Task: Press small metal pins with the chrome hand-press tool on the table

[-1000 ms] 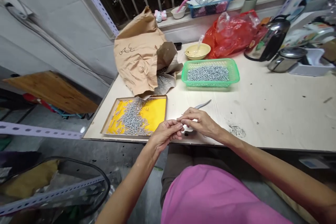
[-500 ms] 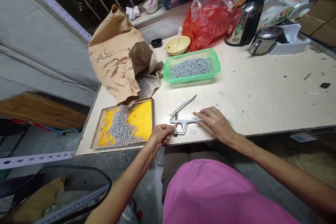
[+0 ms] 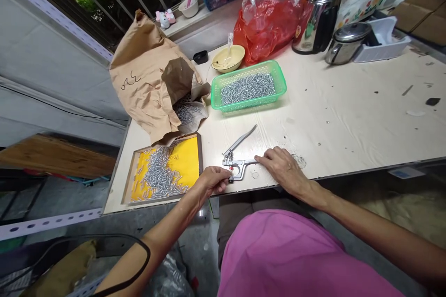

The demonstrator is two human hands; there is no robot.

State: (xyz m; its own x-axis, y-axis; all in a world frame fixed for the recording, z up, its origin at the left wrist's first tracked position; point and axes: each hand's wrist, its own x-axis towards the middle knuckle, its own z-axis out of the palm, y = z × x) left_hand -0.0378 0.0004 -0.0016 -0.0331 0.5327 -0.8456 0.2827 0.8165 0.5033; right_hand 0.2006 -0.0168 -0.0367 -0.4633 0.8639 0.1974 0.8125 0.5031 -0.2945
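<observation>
Clock positions are read from the snap pliers (image 3: 240, 163), with twelve o'clock at the top of the view. The pliers lie on the desk (image 3: 334, 125), close to its front edge.

Left hand (image 3: 216, 180): positioned at eight o'clock. The grip is drawn together, with the fingertips at the head of the pliers; whether they pinch a small part cannot be told.

Right hand (image 3: 284, 169): positioned at three o'clock. The grip lies over the end of the lower handle, thumb side against it; the hand hides whether the fingers close around it.

Upper handle (image 3: 240, 141): raised away from the lower one, its end directed between one and two o'clock.

Nine o'clock: shallow tray (image 3: 200, 153), lined with a yellow sheet (image 3: 186, 160) and bearing loose metal pieces (image 3: 162, 174).

Between ten and eleven o'clock: brown paper bag (image 3: 146, 88), open, with similar pieces at its mouth.

Twelve o'clock: green basket (image 3: 251, 104), containing metal pieces; behind it, a yellow bowl (image 3: 230, 62).

Between twelve and one o'clock: red plastic bag (image 3: 268, 23).

One o'clock: kettle (image 3: 318, 18).

Between one and two o'clock: lidded steel pot (image 3: 344, 46), beside a pale plastic tray (image 3: 386, 51).
</observation>
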